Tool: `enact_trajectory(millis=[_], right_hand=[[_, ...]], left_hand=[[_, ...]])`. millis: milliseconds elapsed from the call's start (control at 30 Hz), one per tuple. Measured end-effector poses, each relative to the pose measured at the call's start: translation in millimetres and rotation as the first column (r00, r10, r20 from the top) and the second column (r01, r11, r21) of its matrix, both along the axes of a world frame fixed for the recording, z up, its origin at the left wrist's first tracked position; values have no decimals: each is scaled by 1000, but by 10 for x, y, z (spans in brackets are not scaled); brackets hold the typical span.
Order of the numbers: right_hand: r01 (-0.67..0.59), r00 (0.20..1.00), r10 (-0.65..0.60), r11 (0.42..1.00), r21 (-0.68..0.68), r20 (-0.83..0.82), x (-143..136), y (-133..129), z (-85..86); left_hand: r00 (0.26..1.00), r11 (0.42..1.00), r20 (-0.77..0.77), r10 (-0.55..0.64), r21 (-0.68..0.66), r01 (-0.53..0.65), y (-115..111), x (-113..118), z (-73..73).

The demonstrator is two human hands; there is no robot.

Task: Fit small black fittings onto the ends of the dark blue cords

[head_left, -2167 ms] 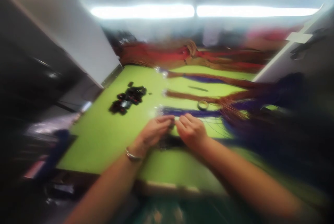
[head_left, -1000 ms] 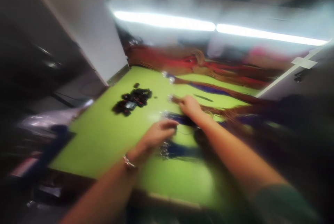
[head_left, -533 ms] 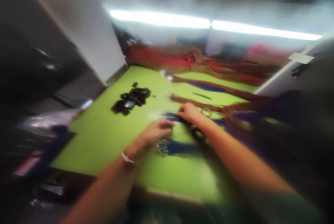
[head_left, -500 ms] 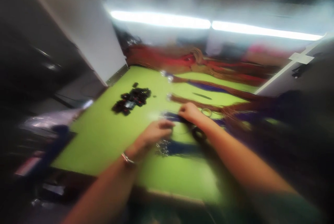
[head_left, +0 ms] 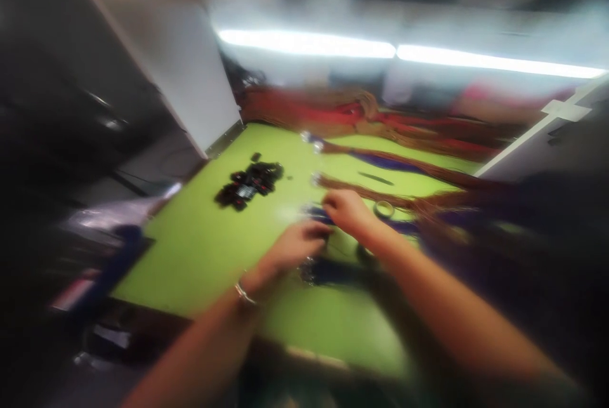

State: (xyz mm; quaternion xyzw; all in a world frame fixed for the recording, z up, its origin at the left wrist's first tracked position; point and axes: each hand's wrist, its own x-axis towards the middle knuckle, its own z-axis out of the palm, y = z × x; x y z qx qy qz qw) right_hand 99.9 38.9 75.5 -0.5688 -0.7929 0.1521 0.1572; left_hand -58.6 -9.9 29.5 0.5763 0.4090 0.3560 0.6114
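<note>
My right hand (head_left: 349, 210) is closed, its fingertips on a bundle of blue wires (head_left: 314, 212) with pale ends pointing left. Just nearer to me, my left hand (head_left: 299, 244) has its fingers drawn together close to the same bundle, a bracelet round its wrist. What lies between the left fingertips is blurred and hidden. A second bundle of blue wires (head_left: 335, 272) with shiny ends lies below the hands on the green tabletop (head_left: 204, 262). Beyond them runs a bundle of brown wires (head_left: 352, 187) with a pale end.
A pile of small black parts (head_left: 250, 184) lies to the left. A roll of tape (head_left: 384, 209) sits right of my hands, and a dark round thing (head_left: 366, 254) is under my right forearm. Red and brown wires (head_left: 304, 106) line the back. A white panel (head_left: 190, 78) stands at left.
The whole view has shifted, so the table sits slightly farther right. My two hands have come a little closer together over the blue wires, both still closed.
</note>
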Motion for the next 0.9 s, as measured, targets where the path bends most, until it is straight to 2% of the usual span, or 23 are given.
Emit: enact_trajectory(millis=[100,200,300,400,533,600,767,900], right_hand=[[15,999,-16,1000,-23,-46,-98,-10,37],[7,983,-13,999,-34,-184,-148,-61,86],[-4,962,6,1000,8,-273,-113,-141,89],[46,957,-28,998,53,-288,1,-236,14],[75,944,-47,994,74,-328,150,-398,-140],[72,942,-31,991,110,-335,184,-474,-202],[78,937,-15,983,166,-348,204,-564,-260],[62,940,-20,992,113,-340,205,-569,-230]], left_hand=[[1000,1000,27,1,-1,-1,7,4,-30],[998,999,61,15,-33,-13,14,-19,-54],[992,996,122,28,-87,-17,12,-37,-38],[971,979,222,91,-198,-47,11,-33,25],[906,919,351,237,-384,-91,22,-5,105],[883,893,382,272,-443,-84,28,14,116],[864,871,422,274,-490,-36,29,51,93],[867,873,432,248,-487,-7,27,57,75]])
